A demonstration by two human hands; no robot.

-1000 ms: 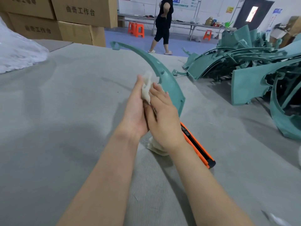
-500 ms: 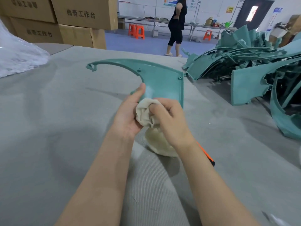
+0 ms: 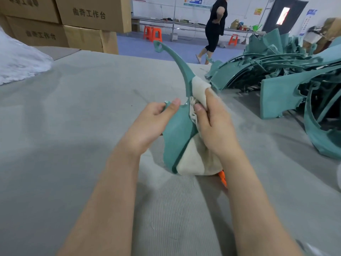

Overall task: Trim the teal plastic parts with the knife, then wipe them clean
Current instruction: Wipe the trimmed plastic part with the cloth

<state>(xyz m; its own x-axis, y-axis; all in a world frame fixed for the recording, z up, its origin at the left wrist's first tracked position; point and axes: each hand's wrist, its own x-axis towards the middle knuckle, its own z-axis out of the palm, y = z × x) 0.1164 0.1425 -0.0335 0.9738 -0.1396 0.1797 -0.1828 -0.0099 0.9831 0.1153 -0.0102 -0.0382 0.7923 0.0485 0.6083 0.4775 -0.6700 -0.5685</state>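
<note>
A curved teal plastic part (image 3: 177, 133) stands on edge above the grey table, its thin hooked arm pointing up and away. My left hand (image 3: 153, 124) grips its wide end, thumb laid along the near face. My right hand (image 3: 212, 122) holds a cream cloth (image 3: 197, 159) pressed against the part's right side; the cloth wraps up over the arm and hangs down below. The orange knife (image 3: 222, 179) lies on the table under my right forearm, only a small piece showing.
A large heap of teal parts (image 3: 287, 84) fills the table's right side. White plastic sheeting (image 3: 18, 61) lies at the far left, with stacked cardboard boxes (image 3: 73, 21) behind it. A person in black (image 3: 215, 28) walks past orange stools beyond the table's far edge (image 3: 129, 55).
The teal part has turned from lying flat with its face toward me to standing on edge, arm pointing up. My right hand and the cloth moved up along it. The person walked right.
</note>
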